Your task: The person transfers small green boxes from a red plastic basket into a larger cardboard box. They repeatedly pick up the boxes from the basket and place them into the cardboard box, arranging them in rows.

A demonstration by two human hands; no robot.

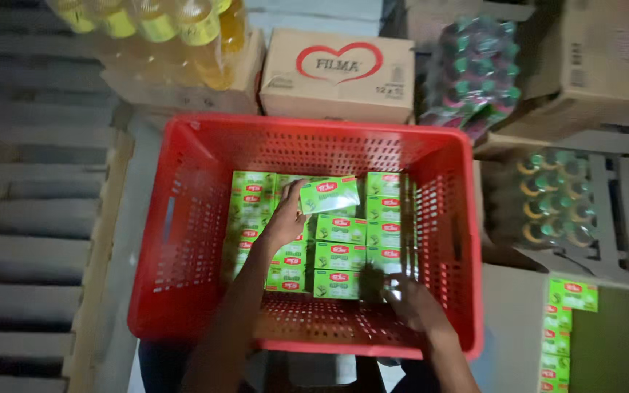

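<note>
A red perforated plastic crate (183,218) fills the middle of the head view. Several small green boxes (340,256) with red labels lie in rows on its floor. My left hand (285,215) reaches into the crate and holds one green box (329,194) above the packed rows. My right hand (413,298) is low in the crate's near right part, blurred, with a dark shape at its fingertips by the front row; I cannot tell whether it grips anything.
A cardboard carton (338,76) with a red heart stands behind the crate. Yellow oil bottles (161,29) in wrap sit at the back left, wrapped bottle packs (475,73) and cartons at the right. More green boxes (566,327) lie at the lower right. Wooden pallet slats (30,218) run along the left.
</note>
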